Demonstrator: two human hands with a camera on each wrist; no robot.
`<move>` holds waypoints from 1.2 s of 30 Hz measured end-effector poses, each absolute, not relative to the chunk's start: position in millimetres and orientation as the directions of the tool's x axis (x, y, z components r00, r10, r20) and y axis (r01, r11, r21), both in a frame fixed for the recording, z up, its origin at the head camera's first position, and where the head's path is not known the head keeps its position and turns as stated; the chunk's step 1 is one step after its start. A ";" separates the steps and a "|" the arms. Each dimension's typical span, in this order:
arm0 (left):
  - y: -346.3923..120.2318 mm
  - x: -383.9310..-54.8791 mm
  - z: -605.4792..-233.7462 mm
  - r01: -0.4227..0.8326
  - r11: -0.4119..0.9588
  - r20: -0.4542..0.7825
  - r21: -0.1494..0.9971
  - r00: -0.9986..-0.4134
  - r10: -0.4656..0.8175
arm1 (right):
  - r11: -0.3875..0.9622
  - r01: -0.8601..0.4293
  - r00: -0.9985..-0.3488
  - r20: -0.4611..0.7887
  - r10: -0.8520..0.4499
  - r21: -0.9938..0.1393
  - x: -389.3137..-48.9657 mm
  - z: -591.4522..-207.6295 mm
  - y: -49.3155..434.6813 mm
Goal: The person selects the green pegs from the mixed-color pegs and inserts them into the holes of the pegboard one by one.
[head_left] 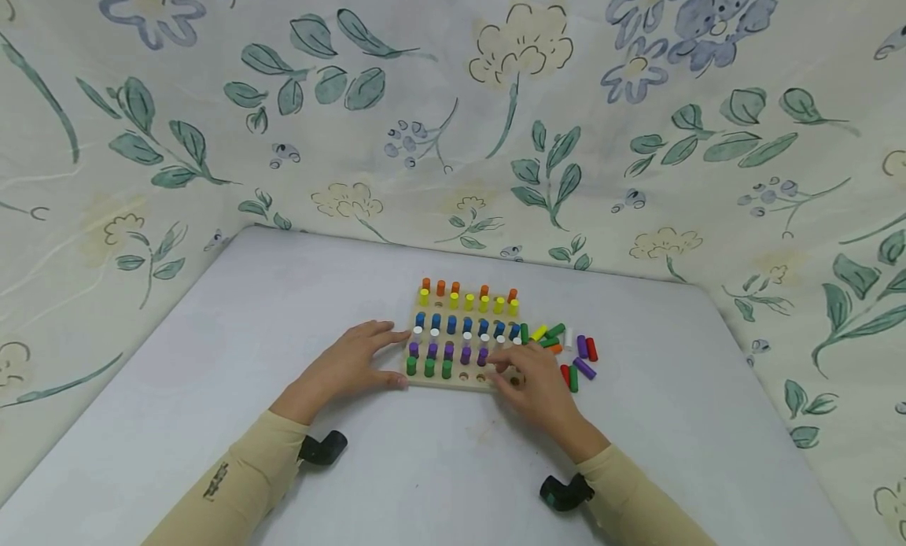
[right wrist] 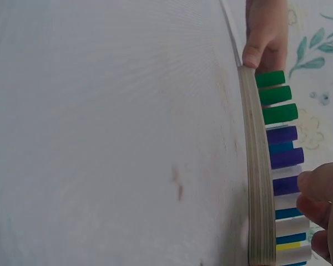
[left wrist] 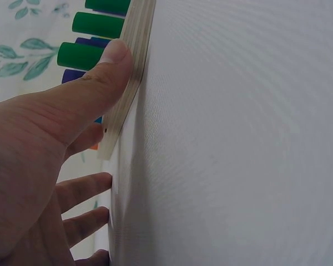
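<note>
A light wooden pegboard point(head_left: 453, 382) stands on the table, with rows of orange, yellow, blue, white, purple and green pegs upright in it. My left hand point(head_left: 357, 361) lies at its left side, fingers spread. In the left wrist view the thumb point(left wrist: 114, 55) presses the board's front edge by a green peg point(left wrist: 80, 55), and the other fingertips rest on the tabletop. My right hand point(head_left: 534, 377) reaches over the board's right front, thumb and fingertips pinched at the top of a purple peg point(right wrist: 286, 185). This hand hides part of the green and purple rows.
Loose pegs in several colours lie right of the board, among them a red peg point(head_left: 591, 349), a purple peg point(head_left: 584, 368) and a green peg point(head_left: 573, 378). A white cloth covers the table point(head_left: 410, 467). Behind rises a flower-patterned curtain point(head_left: 439, 184).
</note>
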State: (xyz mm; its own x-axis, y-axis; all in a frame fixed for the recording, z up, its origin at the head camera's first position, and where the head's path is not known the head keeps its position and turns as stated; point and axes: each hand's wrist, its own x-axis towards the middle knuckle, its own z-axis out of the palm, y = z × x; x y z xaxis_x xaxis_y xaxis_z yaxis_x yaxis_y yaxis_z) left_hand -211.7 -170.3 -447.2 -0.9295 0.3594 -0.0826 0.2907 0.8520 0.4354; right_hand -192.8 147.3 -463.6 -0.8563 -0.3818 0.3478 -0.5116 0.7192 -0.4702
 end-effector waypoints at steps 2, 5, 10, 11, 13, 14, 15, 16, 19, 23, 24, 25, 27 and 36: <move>-170.3 -211.6 -447.3 0.288 0.852 -0.084 0.436 -0.930 0.357 | 0.710 -0.520 -0.851 0.363 -0.380 -0.476 -192.0 -463.3 149.5; -169.9 -211.8 -447.5 0.284 0.853 -0.086 0.438 -0.931 0.354 | 0.705 -0.534 -0.841 0.381 -0.385 -0.467 -191.8 -462.7 152.0; -169.8 -211.2 -446.9 0.280 0.853 -0.090 0.440 -0.932 0.352 | 0.712 -0.524 -0.847 0.375 -0.377 -0.468 -192.2 -461.7 155.1; -169.8 -211.0 -446.7 0.280 0.853 -0.089 0.441 -0.932 0.352 | 0.718 -0.516 -0.851 0.370 -0.372 -0.467 -192.4 -461.9 155.7; -169.7 -210.8 -446.4 0.279 0.853 -0.089 0.441 -0.932 0.351 | 0.729 -0.504 -0.859 0.360 -0.365 -0.463 -193.0 -462.5 156.7; -169.7 -210.7 -446.2 0.279 0.853 -0.089 0.441 -0.932 0.350 | 0.732 -0.501 -0.860 0.358 -0.363 -0.461 -193.2 -462.7 157.0; -169.7 -210.7 -446.3 0.279 0.853 -0.087 0.441 -0.933 0.350 | 0.737 -0.499 -0.861 0.356 -0.362 -0.456 -193.6 -463.0 157.4; -169.8 -210.7 -446.4 0.279 0.853 -0.087 0.440 -0.933 0.349 | 0.742 -0.497 -0.862 0.356 -0.361 -0.450 -193.9 -463.3 157.8; -169.9 -210.9 -446.5 0.277 0.854 -0.088 0.441 -0.933 0.348 | 0.753 -0.491 -0.864 0.356 -0.356 -0.438 -194.1 -463.4 159.1; -169.8 -210.9 -446.0 0.273 0.855 -0.093 0.442 -0.933 0.346 | 0.755 -0.483 -0.868 0.359 -0.344 -0.444 -193.1 -462.7 161.9; -169.8 -211.0 -445.9 0.273 0.855 -0.093 0.441 -0.933 0.346 | 0.753 -0.483 -0.868 0.360 -0.342 -0.448 -192.8 -462.5 162.7; -169.7 -211.0 -445.9 0.273 0.855 -0.094 0.440 -0.933 0.346 | 0.753 -0.482 -0.868 0.362 -0.340 -0.449 -192.7 -462.6 163.5; -169.6 -211.0 -445.8 0.273 0.855 -0.094 0.440 -0.933 0.346 | 0.750 -0.480 -0.869 0.363 -0.337 -0.455 -192.4 -462.7 165.2; -168.9 -211.0 -445.9 0.268 0.856 -0.096 0.443 -0.935 0.342 | 0.769 -0.450 -0.883 0.355 -0.307 -0.455 -193.4 -463.0 174.3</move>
